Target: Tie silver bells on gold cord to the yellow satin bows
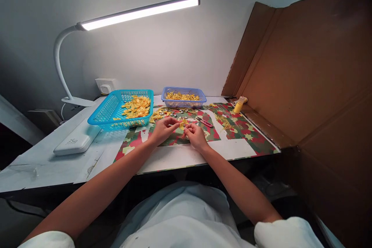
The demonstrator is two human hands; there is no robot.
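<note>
Between my two hands is a small yellow ribbon bow (pixel 183 124) with something shiny at its middle, too small to make out. The fingertips of my left hand (pixel 164 130) pinch it from the left. My right hand (pixel 196 135) is closed on its right side, thumb and forefinger together. Just beyond my fingers lie several small silvery bells or beads (pixel 174 115) and loose yellow bows (pixel 158 115). To the right of my right hand rests a pair of red-handled thread snips (pixel 204 122).
A blue basket (pixel 101 111) holds yellow bows; a purple basket (pixel 183 104) holds golden twist pieces. Gold strands (pixel 224 122) and a yellow-filled bottle (pixel 239 105) are at right. A white power bank (pixel 77 139), a lit lamp (pixel 139 12) and a cardboard wall (pixel 314 58) surround the workspace.
</note>
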